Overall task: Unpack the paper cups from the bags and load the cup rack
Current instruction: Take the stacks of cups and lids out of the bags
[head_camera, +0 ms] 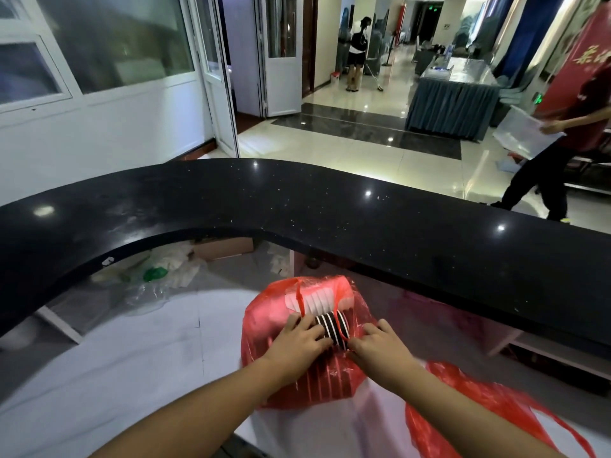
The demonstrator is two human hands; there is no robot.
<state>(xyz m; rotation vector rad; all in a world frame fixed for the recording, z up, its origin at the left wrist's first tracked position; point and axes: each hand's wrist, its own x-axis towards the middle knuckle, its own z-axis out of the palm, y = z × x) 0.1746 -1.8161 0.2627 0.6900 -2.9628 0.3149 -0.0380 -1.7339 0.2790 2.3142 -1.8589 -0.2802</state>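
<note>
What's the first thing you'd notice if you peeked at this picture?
The bright red plastic bag in the middle, low down, jumps out first. The left hand and right hand grip its opening, where a row of dark paper cups with white rims peeks out. Behind it curves a big shiny black counter.

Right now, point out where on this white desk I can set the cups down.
The widest bare stretch of the desk lies left of the red bag, bordered behind by the black counter, itself bare on top. Crowded: the back left under the counter, with plastic wrap and a cardboard box, and the right, where a second red bag sprawls.
</note>
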